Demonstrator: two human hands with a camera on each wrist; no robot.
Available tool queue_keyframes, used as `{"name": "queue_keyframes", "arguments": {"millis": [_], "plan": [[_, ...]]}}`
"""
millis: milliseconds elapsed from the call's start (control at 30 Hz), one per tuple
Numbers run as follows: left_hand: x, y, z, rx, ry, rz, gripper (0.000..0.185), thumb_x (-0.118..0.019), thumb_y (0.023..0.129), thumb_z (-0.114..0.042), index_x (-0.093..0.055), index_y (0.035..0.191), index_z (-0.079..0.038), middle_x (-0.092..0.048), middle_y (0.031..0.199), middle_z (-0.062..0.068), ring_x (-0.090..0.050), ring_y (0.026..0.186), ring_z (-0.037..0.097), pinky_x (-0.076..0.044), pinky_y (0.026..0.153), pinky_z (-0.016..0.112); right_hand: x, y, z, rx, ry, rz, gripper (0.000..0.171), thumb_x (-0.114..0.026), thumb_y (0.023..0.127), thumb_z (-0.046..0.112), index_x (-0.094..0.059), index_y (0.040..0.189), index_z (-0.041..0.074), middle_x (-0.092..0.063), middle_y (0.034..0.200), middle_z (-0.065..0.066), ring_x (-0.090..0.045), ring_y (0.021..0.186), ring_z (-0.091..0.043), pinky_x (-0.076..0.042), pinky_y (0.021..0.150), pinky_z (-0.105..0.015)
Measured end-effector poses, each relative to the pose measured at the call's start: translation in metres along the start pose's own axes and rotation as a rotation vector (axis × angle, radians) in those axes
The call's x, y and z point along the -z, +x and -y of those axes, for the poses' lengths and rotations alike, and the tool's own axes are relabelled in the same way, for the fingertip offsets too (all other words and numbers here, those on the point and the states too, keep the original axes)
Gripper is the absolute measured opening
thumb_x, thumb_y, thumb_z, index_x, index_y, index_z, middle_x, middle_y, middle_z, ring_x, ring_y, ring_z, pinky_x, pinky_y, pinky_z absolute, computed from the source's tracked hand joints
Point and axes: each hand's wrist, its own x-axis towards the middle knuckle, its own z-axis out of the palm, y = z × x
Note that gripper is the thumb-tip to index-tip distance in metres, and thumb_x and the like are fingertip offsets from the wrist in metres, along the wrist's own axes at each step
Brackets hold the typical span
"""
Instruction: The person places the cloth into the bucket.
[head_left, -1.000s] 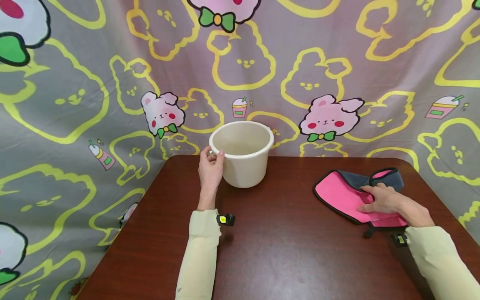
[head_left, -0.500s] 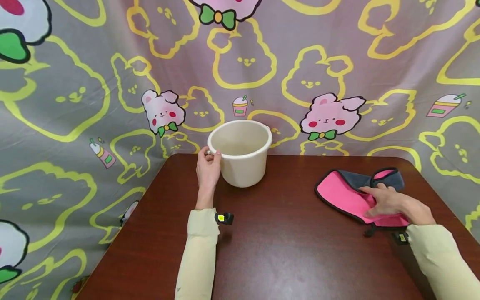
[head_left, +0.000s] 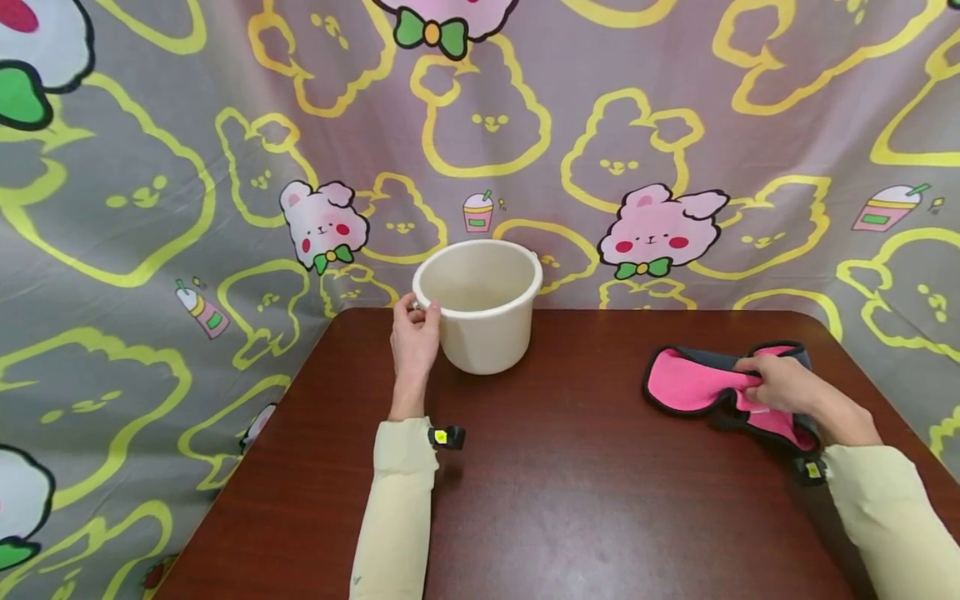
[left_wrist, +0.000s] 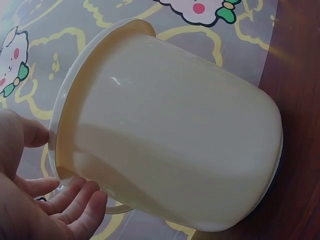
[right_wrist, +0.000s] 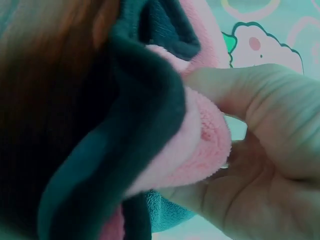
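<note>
Pink cloth [head_left: 699,385] pinched in right hand [head_left: 791,387]; floppy, so may slip. Left hand [head_left: 415,346] grips bucket [head_left: 487,340]; uneven pull could tip it.

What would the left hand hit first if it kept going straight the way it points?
Most likely the cream bucket: the left hand has its fingers at the rim. Past that, the patterned curtain looks next in line, though depth is hard to judge.
</note>
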Motion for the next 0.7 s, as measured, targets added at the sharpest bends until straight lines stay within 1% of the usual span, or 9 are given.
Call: {"name": "queue_keyframes", "arguments": {"millis": [100,167,333,400,633,700], "plan": [[0.000,0.000,0.000,-0.003,-0.005,-0.001,0.052,-0.058,0.088,-0.039,-0.043,0.132,-0.016,-0.063,0.096,0.003,-0.060,0.089,0.018,-0.047,0.079,0.036,0.003,0.000,0.001,0.010,-0.029,-0.095,0.020,-0.066,0.077,0.005,-0.062,0.096,0.006,-0.050,0.071,-0.002,-0.044,0.059,-0.016,-0.034,0.050,-0.028],[0.000,0.000,0.000,-0.003,-0.008,-0.003,0.051,-0.058,0.088,-0.039,-0.044,0.131,-0.016,-0.064,0.096,0.004,-0.061,0.089,0.018,-0.047,0.080,0.037,0.005,0.000,0.002,0.024,-0.061,-0.156,0.020,-0.067,0.075,0.005,-0.062,0.095,0.007,-0.051,0.071,-0.002,-0.044,0.061,-0.017,-0.034,0.052,-0.029],[0.000,0.000,0.001,0.005,-0.008,0.000,0.051,-0.058,0.088,-0.038,-0.043,0.132,-0.017,-0.063,0.097,0.004,-0.061,0.090,0.018,-0.047,0.080,0.036,0.010,0.000,0.006,0.011,-0.080,-0.267,0.019,-0.068,0.075,0.006,-0.062,0.093,0.005,-0.050,0.066,-0.001,-0.044,0.063,-0.020,-0.032,0.053,-0.030],[0.000,0.001,0.002,0.008,-0.005,0.002,0.050,-0.058,0.088,-0.037,-0.043,0.132,-0.017,-0.063,0.098,0.003,-0.060,0.090,0.017,-0.047,0.079,0.035,0.012,0.001,0.009,-0.002,-0.069,-0.301,0.020,-0.069,0.075,0.007,-0.061,0.093,0.005,-0.049,0.066,-0.003,-0.044,0.063,-0.021,-0.032,0.053,-0.031],[-0.001,0.001,0.003,0.012,-0.024,0.012,0.052,-0.057,0.088,-0.041,-0.042,0.132,-0.019,-0.062,0.098,0.003,-0.060,0.090,0.016,-0.047,0.079,0.035,0.017,0.002,0.021,0.013,-0.063,-0.460,0.025,-0.071,0.074,0.006,-0.060,0.096,0.001,-0.053,0.078,-0.013,-0.046,0.069,-0.026,-0.035,0.055,-0.034],[-0.001,0.001,0.003,0.007,-0.030,0.007,0.051,-0.058,0.088,-0.040,-0.043,0.131,-0.018,-0.062,0.098,0.003,-0.060,0.090,0.017,-0.047,0.079,0.035,0.019,0.003,0.026,0.022,-0.059,-0.512,0.025,-0.070,0.074,0.005,-0.061,0.097,0.000,-0.055,0.080,-0.015,-0.046,0.069,-0.027,-0.035,0.056,-0.036]]}}
